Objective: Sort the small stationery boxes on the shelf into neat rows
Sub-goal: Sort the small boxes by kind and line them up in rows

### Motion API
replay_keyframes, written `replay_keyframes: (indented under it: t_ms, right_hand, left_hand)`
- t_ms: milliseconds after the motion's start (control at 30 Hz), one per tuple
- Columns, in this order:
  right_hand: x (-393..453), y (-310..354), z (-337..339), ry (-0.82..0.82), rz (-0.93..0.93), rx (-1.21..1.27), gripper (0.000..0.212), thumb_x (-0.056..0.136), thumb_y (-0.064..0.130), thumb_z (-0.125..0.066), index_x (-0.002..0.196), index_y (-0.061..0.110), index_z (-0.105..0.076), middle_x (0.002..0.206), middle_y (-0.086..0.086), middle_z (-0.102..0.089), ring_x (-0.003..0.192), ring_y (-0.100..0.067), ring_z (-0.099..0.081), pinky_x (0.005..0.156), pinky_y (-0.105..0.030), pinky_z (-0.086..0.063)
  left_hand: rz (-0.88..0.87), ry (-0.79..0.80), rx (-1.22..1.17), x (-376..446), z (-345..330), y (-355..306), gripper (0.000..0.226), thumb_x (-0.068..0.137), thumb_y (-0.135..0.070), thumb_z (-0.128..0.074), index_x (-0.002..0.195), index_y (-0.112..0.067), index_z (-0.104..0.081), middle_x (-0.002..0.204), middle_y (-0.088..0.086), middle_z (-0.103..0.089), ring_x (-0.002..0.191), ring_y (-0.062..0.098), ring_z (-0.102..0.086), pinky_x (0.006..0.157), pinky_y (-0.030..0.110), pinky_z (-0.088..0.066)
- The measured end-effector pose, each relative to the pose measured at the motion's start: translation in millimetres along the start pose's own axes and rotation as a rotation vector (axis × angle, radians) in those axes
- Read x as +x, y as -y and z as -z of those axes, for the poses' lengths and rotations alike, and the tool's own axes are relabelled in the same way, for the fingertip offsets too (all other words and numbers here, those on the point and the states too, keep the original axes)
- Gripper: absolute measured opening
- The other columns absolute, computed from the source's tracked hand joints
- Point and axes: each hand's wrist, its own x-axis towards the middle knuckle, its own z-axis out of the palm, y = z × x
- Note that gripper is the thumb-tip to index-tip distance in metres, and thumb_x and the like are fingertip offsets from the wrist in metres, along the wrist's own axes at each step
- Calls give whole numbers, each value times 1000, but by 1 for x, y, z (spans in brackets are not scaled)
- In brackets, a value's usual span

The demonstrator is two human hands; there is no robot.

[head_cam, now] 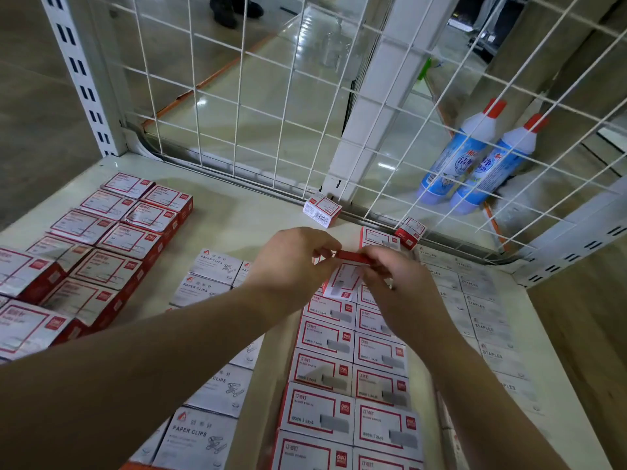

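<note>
Both my hands meet over the middle of the white shelf (237, 212). My left hand (291, 262) and my right hand (386, 276) pinch the two ends of a small red-and-white staple box (349, 266), held tilted above the far end of two rows of like staple boxes (353, 368). Grey paper-clip boxes (207, 276) lie in a row to the left. Larger red-and-white boxes (112, 242) fill the far left. Pale staples boxes (485, 310) run down the right side.
Two loose small boxes (321, 209) (410, 232) lie by the white wire mesh back (291, 96). Beyond the mesh stand two blue cleaner bottles (475, 161) on the floor. Slotted uprights frame the shelf left (84, 79) and right. A person's shoes (234, 8) show at top.
</note>
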Motion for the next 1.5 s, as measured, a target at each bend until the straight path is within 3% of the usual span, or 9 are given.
replay_keyframes:
  t_ms: [233, 400, 667, 833, 900, 1000, 1100, 1233, 1500]
  right_hand:
    - [1, 0, -4, 11, -38, 51, 22, 93, 17, -50, 114, 17, -59, 90, 16, -54, 79, 8, -47, 75, -4, -41]
    - [-10, -8, -20, 95, -201, 127, 39, 87, 25, -60, 125, 17, -55, 109, 3, -64, 95, -5, -57, 91, -27, -49]
    - [-12, -5, -29, -34, -216, 216, 42, 82, 20, -68, 122, 17, -56, 112, 4, -63, 95, -6, -58, 88, -19, -49]
    - [-12, -6, -18, -46, -130, 116, 42, 83, 20, -66, 123, 17, -56, 116, 4, -63, 98, -4, -57, 89, -17, -48]
    - [-11, -7, -11, -35, -115, 88, 41, 82, 22, -66, 122, 19, -56, 114, 6, -63, 95, -3, -56, 84, -11, -46]
    - [-10, -8, 0, -5, -86, 51, 42, 84, 23, -64, 124, 20, -55, 115, 6, -63, 97, -4, -53, 88, -16, -43]
    - [-10, -8, 7, 28, -39, 7, 41, 87, 24, -59, 128, 20, -52, 120, 5, -61, 105, -6, -54, 88, -13, -37]
    - [-8, -10, 9, 51, -11, 9, 38, 91, 21, -55, 129, 21, -49, 122, 7, -58, 102, 2, -45, 75, 3, -29]
    - [-7, -16, 4, 62, -13, -12, 39, 92, 21, -54, 131, 20, -48, 125, 4, -58, 109, -4, -51, 90, -16, -35]
  left_hand:
    - [30, -26, -51, 2, -1, -1, 16, 88, -23, -62, 102, -19, -67, 83, -12, -58, 77, 2, -54, 69, 9, -43]
    - [201, -137, -188, 5, -2, 1, 10, 90, -24, -59, 93, -18, -66, 74, -14, -57, 67, -1, -54, 57, 10, -45]
    - [474, -164, -498, -3, -10, 2, 14, 94, -22, -53, 83, -18, -62, 68, -11, -58, 56, 1, -52, 33, 3, -35]
    - [472, -105, -510, -6, -9, 7, 16, 92, -25, -56, 78, -22, -62, 68, -12, -62, 54, 0, -55, 36, 4, -36]
    - [389, -64, -419, -5, -6, 10, 12, 91, -25, -57, 95, -19, -66, 77, -15, -63, 61, 0, -56, 40, 4, -39]
    - [283, 5, -324, -4, -1, 11, 29, 90, -20, -59, 118, -15, -62, 95, -11, -63, 78, 5, -60, 55, 5, -44]
    - [241, 60, -281, -4, 0, 11, 23, 90, -18, -59, 112, -17, -65, 99, -8, -68, 88, 12, -64, 71, 17, -51]
    - [270, 50, -278, -6, -4, 14, 15, 89, -20, -61, 103, -19, -64, 86, -12, -65, 77, 8, -63, 60, 11, -50]
    - [275, 40, -311, -7, -9, 16, 8, 89, -17, -61, 94, -23, -58, 76, -19, -59, 70, 3, -59, 56, 9, -48]
